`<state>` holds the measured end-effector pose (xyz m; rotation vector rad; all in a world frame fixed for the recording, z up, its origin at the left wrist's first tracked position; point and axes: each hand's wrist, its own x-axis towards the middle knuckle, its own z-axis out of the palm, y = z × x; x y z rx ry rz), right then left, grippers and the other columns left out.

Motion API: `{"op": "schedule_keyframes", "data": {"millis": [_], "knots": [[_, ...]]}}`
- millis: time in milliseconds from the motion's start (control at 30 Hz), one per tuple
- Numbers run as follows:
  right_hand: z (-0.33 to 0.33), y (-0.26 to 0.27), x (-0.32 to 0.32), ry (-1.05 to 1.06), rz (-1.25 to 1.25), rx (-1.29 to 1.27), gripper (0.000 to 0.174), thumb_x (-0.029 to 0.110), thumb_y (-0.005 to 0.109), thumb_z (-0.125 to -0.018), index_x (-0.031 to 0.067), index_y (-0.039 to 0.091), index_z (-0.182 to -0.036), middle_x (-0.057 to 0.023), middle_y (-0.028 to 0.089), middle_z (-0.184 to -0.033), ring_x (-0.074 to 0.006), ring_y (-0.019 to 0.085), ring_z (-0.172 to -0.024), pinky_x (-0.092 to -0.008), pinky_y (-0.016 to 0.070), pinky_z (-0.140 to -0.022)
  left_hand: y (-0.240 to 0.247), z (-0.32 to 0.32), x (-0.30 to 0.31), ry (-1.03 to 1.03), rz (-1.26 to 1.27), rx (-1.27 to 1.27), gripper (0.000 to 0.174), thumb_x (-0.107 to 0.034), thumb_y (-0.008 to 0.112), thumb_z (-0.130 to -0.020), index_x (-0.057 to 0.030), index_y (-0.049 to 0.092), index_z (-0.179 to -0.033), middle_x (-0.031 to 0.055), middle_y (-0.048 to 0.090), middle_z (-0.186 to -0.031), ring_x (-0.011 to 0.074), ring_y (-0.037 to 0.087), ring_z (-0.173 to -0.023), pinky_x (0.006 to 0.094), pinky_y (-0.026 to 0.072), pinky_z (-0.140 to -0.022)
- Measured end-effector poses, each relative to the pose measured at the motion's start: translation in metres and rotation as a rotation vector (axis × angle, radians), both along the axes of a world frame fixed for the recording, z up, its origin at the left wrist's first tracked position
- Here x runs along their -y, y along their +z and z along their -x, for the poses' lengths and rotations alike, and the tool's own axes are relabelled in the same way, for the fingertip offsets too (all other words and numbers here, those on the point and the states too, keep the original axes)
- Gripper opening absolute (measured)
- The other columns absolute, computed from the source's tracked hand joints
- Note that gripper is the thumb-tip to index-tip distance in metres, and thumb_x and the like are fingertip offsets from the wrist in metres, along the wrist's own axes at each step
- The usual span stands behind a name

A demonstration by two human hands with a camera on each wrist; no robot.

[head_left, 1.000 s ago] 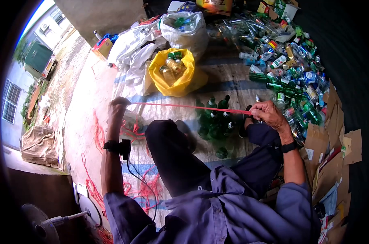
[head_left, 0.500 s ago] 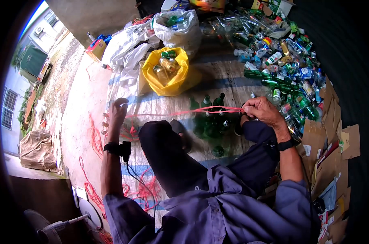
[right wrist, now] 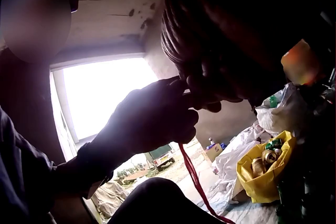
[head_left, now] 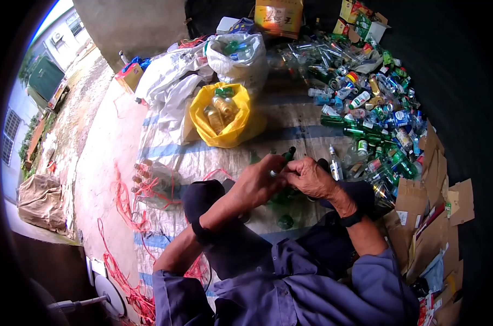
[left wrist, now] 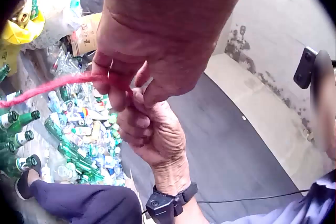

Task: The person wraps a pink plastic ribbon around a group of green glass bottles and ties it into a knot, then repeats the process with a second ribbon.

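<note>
Both hands meet above the green bottles [left wrist: 20,137] in front of the knees. Curled fingers of the left hand [head_left: 259,182] [left wrist: 157,40] grip a red string [left wrist: 58,83], which runs off to the left in the left wrist view. The right hand [head_left: 313,178] [left wrist: 157,129] pinches at the string's end against the left fingertips. In the right wrist view the doubled red string [right wrist: 192,176] hangs below the left hand [right wrist: 152,113], and the right hand [right wrist: 220,40] is dark. The fingers partly hide the string between them.
A yellow bag [head_left: 220,133] of cans and a white sack [head_left: 238,65] stand ahead. Loose bottles and cans [head_left: 366,114] are heaped at the right, beside flattened cardboard [head_left: 415,201]. Tied clear bottles [head_left: 158,185] and tangled red string [head_left: 128,282] lie at the left.
The left hand has moved from the far left across to the right hand and now grips the string. The right hand has come slightly left and lower. The stretched string no longer spans the view.
</note>
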<state>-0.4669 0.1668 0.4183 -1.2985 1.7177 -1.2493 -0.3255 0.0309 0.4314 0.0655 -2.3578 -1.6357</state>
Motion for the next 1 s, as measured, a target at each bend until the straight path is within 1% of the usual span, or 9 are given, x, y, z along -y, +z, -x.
{"op": "schedule_keyframes", "data": {"millis": [67,267,467,733,800,867,900,933,1000], "knots": [[0.007,0.005,-0.004,0.015,-0.115,-0.043,0.015,0.011,0.059,-0.089,-0.0013,0.065,-0.083,0.0023,0.056,-0.062,-0.0035,0.048,-0.06,-0.0233,0.0387,-0.055,0.005,0.003,-0.001,0.118,0.151,0.184,0.032,-0.012,0.066,-0.083,-0.0037,0.054,-0.112,0.0193,0.065,-0.091,0.0334,0.067,-0.083,0.0381,0.0511,-0.069],[0.021,-0.007,0.0,0.027,-0.112,-0.028,0.016,0.012,0.06,-0.089,-0.001,0.064,-0.081,0.003,0.054,-0.062,-0.0036,0.047,-0.059,-0.0235,0.0381,-0.053,-0.015,0.014,0.001,0.143,0.264,0.058,0.016,-0.015,0.065,-0.084,-0.002,0.063,-0.093,0.0177,0.065,-0.084,0.0377,0.063,-0.076,0.0412,0.0496,-0.064],[0.028,-0.026,0.004,0.03,-0.066,-0.001,0.017,0.013,0.059,-0.091,-0.0006,0.064,-0.08,0.004,0.055,-0.065,-0.0032,0.048,-0.061,-0.0216,0.0389,-0.055,-0.04,0.011,0.01,0.087,0.443,-0.158,0.011,-0.011,0.064,-0.081,-0.0045,0.065,-0.089,0.0166,0.06,-0.078,0.0381,0.06,-0.073,0.0435,0.048,-0.063],[0.027,-0.011,-0.009,-0.005,-0.046,0.085,0.02,0.013,0.056,-0.092,-0.0018,0.063,-0.08,0.0029,0.052,-0.064,-0.0042,0.046,-0.06,-0.0218,0.0379,-0.055,-0.042,0.011,0.016,0.132,0.481,-0.045,0.013,-0.013,0.056,-0.083,-0.0041,0.064,-0.09,0.018,0.061,-0.078,0.0389,0.061,-0.073,0.0443,0.048,-0.063],[0.034,-0.014,-0.015,-0.03,-0.054,0.103,0.019,0.013,0.056,-0.091,-0.002,0.064,-0.082,0.002,0.054,-0.064,-0.004,0.047,-0.061,-0.0224,0.0378,-0.055,-0.03,0.006,0.012,0.228,0.356,0.107,0.015,-0.013,0.058,-0.082,-0.002,0.065,-0.091,0.0155,0.063,-0.076,0.0309,0.064,-0.071,0.0367,0.0495,-0.063],[0.04,-0.015,-0.02,-0.225,-0.003,0.02,0.019,0.012,0.058,-0.087,-0.0025,0.063,-0.076,0.0013,0.056,-0.061,-0.0047,0.05,-0.059,-0.0229,0.0397,-0.054,-0.03,0.005,0.013,0.248,0.355,0.069,0.016,-0.016,0.06,-0.085,-0.001,0.066,-0.089,0.0167,0.063,-0.071,0.0309,0.064,-0.067,0.0362,0.049,-0.061],[0.052,-0.039,-0.02,-0.295,0.117,0.02,0.017,0.011,0.058,-0.087,-0.0021,0.063,-0.078,-0.0019,0.061,-0.064,-0.0063,0.054,-0.06,-0.0235,0.0434,-0.057,-0.033,0.004,0.015,0.262,0.329,0.074,0.016,-0.015,0.06,-0.084,-0.0014,0.066,-0.09,0.0165,0.064,-0.072,0.0305,0.065,-0.067,0.0357,0.0492,-0.061],[0.055,-0.04,-0.023,-0.292,0.113,0.022,0.017,0.011,0.058,-0.087,-0.0021,0.063,-0.078,-0.0019,0.061,-0.064,-0.0063,0.054,-0.06,-0.0235,0.0434,-0.057,-0.035,0.003,0.016,0.275,0.304,0.08,0.016,-0.015,0.061,-0.083,-0.0017,0.067,-0.09,0.0163,0.064,-0.072,0.0301,0.066,-0.067,0.0352,0.0494,-0.061],[0.058,-0.039,-0.025,-0.583,0.259,-0.136,0.013,0.01,0.059,-0.086,-0.0015,0.064,-0.085,-0.0036,0.061,-0.065,-0.0075,0.056,-0.062,-0.0243,0.0455,-0.059,-0.035,0.002,0.016,0.286,0.308,0.123,0.016,-0.015,0.061,-0.083,-0.0018,0.067,-0.09,0.0164,0.064,-0.072,0.0302,0.066,-0.068,0.0351,0.0496,-0.062]]}}
